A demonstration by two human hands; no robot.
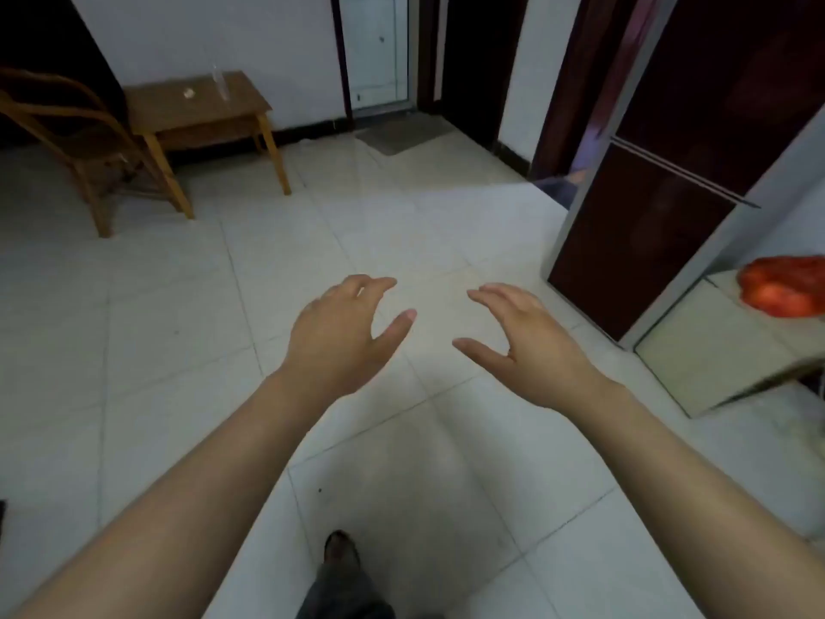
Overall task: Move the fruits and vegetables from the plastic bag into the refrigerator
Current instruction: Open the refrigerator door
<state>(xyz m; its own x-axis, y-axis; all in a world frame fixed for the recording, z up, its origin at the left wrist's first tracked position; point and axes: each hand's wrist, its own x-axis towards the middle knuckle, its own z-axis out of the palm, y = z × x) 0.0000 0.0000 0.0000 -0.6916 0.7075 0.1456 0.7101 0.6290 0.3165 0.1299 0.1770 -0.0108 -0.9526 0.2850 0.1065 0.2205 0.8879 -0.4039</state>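
Poised over the floor (178,350) with left grip (343,332) and right grip (531,346) loosely spread, empty, likely readying for the red plastic bag (785,290) parked on the counter (696,350) just beside the closed refrigerator (647,243).

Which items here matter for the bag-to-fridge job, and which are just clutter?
Job: red plastic bag on the pale counter; dark refrigerator; left hand, right hand, both empty.
Lying about: wooden table, clear bottle on it, wooden chair, doormat.
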